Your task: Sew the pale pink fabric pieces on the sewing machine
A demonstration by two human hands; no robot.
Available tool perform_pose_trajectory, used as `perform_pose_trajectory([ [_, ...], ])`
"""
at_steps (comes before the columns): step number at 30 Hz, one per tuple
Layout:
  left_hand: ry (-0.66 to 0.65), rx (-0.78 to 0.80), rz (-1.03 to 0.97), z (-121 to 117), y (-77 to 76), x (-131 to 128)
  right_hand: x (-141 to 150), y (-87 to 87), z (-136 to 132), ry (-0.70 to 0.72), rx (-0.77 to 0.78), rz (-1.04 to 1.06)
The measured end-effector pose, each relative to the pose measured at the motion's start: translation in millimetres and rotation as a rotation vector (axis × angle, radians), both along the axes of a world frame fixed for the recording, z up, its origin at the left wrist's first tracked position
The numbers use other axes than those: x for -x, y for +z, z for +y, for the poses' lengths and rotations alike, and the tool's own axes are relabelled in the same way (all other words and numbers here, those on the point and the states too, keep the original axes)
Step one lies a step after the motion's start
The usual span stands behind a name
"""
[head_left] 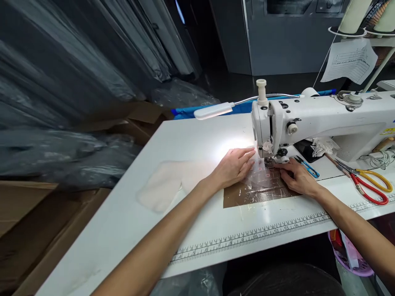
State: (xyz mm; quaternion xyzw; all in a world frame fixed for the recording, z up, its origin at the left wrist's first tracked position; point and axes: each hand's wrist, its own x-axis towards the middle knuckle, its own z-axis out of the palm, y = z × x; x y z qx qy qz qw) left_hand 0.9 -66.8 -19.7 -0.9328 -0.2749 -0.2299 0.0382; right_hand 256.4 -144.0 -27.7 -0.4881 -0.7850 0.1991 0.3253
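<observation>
My left hand lies flat with its fingers stretched out, pressing on a sheer whitish piece of fabric just left of the sewing machine's needle area. Small pinkish marks show on that fabric. My right hand rests on the other side, its index finger reaching to the presser foot and its thumb apart below. The white sewing machine stands over both hands. Under the fabric is a shiny brown plate. A pale, thin cut piece spreads on the table beneath my left forearm.
Blue thread snips and scissors with red and yellow handles lie right of my right hand. A ruler strip runs along the table's front edge. A lamp hangs behind. Cardboard boxes stand at left.
</observation>
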Motion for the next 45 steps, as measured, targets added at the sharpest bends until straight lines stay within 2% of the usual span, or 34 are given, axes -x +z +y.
perform_pose_trajectory([
  [2, -0.092, 0.003, -0.052, -15, 1.1, -3, 1, 0.3, 1, -0.012, 0.010, 0.025],
  [5, -0.228, 0.094, -0.122, -33, 1.0, -9, 1, 0.2, 2, -0.024, 0.011, 0.036],
  [8, -0.282, 0.191, -0.172, -40, -1.6, -11, 2, 0.0, 2, -0.020, 0.007, 0.033],
  [13, -0.239, 0.249, -0.177, -40, -7.0, -11, 2, 1.0, 1, -0.025, -0.001, 0.008],
  [19, -0.197, 0.263, -0.208, -43, -3.9, -13, 1, 0.0, 0, -0.024, -0.014, -0.017],
  [24, -0.148, 0.137, -0.327, -47, -4.1, -19, 2, -2.0, -1, -0.005, -0.042, -0.071],
  [28, -0.217, 0.090, -0.283, -48, -5.5, -21, 6, -1.9, 1, 0.059, -0.032, -0.256],
  [31, -0.276, 0.128, -0.236, -47, -5.7, -19, 8, -2.4, 3, 0.088, -0.048, -0.357],
  [35, -0.278, 0.194, -0.232, -45, -7.6, -16, 7, -2.9, 1, 0.093, -0.073, -0.346],
  [39, -0.247, 0.250, -0.244, -45, -8.2, -16, 5, -3.1, -2, 0.091, -0.049, -0.249],
  [45, -0.149, 0.446, -0.263, -49, -2.9, -15, 3, -4.7, -1, 0.101, -0.020, -0.171],
])
